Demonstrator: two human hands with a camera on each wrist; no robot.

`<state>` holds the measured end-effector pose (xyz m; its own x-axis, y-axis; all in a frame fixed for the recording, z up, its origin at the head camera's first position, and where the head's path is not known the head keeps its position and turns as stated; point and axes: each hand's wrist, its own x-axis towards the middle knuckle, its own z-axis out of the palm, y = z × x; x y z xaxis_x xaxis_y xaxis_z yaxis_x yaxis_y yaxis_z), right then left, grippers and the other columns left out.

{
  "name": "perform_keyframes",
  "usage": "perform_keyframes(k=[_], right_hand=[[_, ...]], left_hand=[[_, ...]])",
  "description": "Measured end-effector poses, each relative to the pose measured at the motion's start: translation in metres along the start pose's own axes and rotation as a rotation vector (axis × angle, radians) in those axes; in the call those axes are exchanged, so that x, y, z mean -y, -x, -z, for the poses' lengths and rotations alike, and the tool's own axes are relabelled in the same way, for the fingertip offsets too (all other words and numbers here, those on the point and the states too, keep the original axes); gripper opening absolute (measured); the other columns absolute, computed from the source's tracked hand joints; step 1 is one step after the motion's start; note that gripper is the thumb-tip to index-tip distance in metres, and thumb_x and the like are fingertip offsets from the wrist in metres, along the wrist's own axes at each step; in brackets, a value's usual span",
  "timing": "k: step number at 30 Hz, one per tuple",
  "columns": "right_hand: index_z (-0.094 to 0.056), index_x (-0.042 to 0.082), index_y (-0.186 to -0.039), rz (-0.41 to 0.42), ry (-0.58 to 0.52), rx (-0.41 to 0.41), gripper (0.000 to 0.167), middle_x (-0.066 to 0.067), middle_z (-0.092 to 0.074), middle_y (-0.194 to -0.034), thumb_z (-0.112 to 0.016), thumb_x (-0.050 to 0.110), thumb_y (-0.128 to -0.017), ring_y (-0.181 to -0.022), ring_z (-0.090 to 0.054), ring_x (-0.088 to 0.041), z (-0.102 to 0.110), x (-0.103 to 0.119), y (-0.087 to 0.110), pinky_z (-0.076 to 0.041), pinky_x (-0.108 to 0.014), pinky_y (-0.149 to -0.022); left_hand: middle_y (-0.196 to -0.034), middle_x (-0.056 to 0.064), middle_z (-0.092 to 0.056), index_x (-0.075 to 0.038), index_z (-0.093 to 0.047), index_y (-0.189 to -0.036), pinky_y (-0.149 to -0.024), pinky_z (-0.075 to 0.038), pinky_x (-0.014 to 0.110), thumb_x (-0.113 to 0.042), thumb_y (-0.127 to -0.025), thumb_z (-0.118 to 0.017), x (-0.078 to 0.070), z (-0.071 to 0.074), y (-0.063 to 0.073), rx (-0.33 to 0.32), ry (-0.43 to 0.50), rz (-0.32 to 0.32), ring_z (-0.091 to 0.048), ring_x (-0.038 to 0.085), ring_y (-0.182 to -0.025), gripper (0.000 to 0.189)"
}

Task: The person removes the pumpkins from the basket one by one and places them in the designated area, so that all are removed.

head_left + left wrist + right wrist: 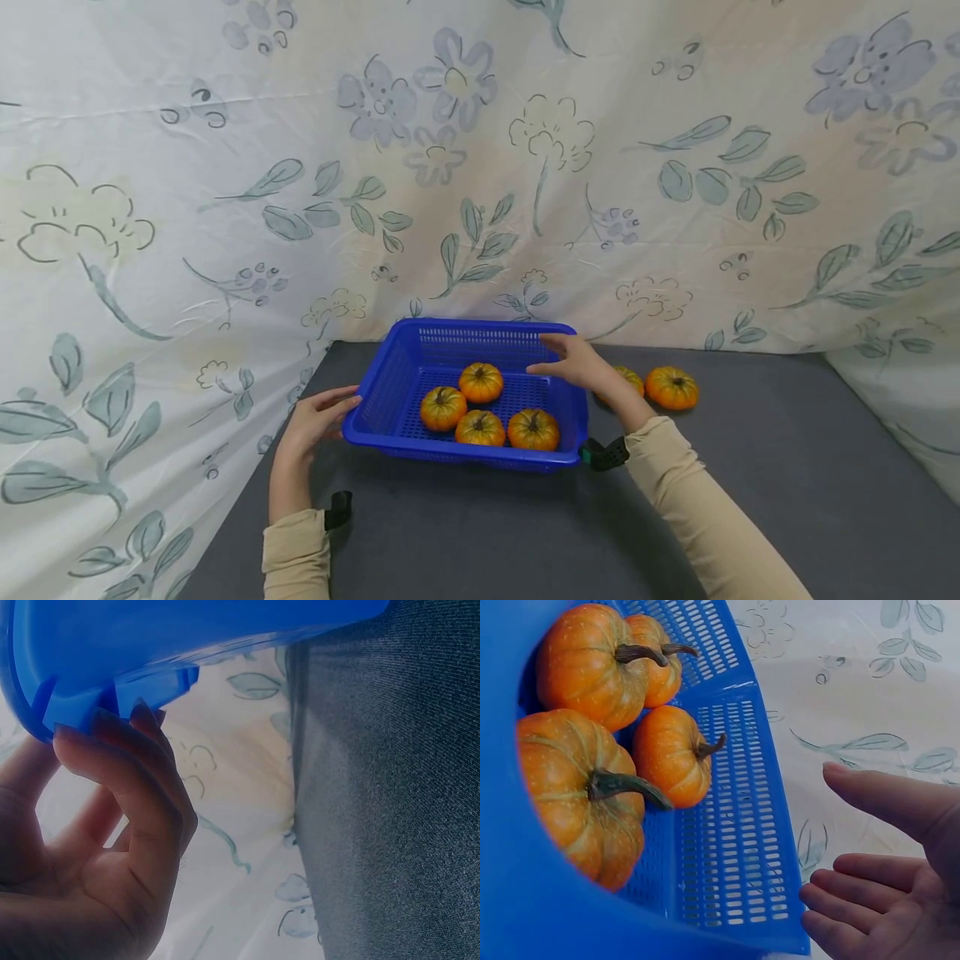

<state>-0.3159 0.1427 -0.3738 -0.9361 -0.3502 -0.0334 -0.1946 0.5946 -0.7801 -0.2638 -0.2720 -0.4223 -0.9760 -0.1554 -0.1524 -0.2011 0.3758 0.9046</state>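
Note:
A blue plastic basket (465, 450) with slotted walls stands on the dark table. Several small orange pumpkins (481, 382) with stubby stems lie inside it, seen close up in the right wrist view. At the basket's left rim my left hand (313, 425) grips the edge; the left wrist view has its fingers curled under the rim (105, 694). Over the basket's right side is my right hand (573, 362), fingers spread and holding nothing. In the right wrist view its fingers (862, 889) extend beside the basket's wall.
Two more pumpkins sit on the table right of the basket: one (672, 388) in full view, the other (630, 380) partly behind my right forearm. A floral cloth (465, 208) hangs behind the table (780, 467). A black strap (606, 454) is at my right wrist.

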Motion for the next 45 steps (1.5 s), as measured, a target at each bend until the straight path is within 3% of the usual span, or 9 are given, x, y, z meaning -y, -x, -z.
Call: perform_keyframes(k=[18,34,45], right_hand=[[-0.045,-0.005,-0.142,-0.054,0.077,0.228,0.064,-0.025,-0.047,-0.146,-0.069,0.027,-0.091,-0.137,-0.045,-0.038,-0.013,0.002,-0.007,-0.04,-0.05,-0.109],[-0.053,-0.006,-0.135,-0.057,0.294,0.388,0.059,-0.023,-0.056,-0.138,-0.072,0.026,-0.088,-0.128,-0.054,-0.035,-0.013,0.013,-0.013,-0.045,-0.046,-0.105],[-0.057,0.001,-0.134,-0.126,0.394,0.482,0.062,-0.016,-0.059,-0.136,-0.079,0.027,-0.082,-0.128,-0.054,-0.031,-0.017,0.021,-0.012,-0.044,-0.045,-0.106]], left_hand=[[-0.131,0.012,-0.063,-0.009,-0.055,-0.138,-0.074,-0.055,0.029,-0.042,-0.091,-0.067,0.001,0.001,-0.001,0.011,0.018,0.0,-0.066,0.006,-0.087,0.059],[-0.134,0.015,-0.061,-0.009,-0.055,-0.139,-0.074,-0.055,0.028,-0.041,-0.092,-0.066,0.001,0.001,-0.002,0.009,0.015,0.003,-0.066,0.006,-0.09,0.058],[-0.138,0.019,-0.057,-0.008,-0.054,-0.139,-0.075,-0.055,0.027,-0.042,-0.092,-0.066,0.001,0.001,-0.001,0.014,0.015,0.002,-0.067,0.007,-0.092,0.059]])
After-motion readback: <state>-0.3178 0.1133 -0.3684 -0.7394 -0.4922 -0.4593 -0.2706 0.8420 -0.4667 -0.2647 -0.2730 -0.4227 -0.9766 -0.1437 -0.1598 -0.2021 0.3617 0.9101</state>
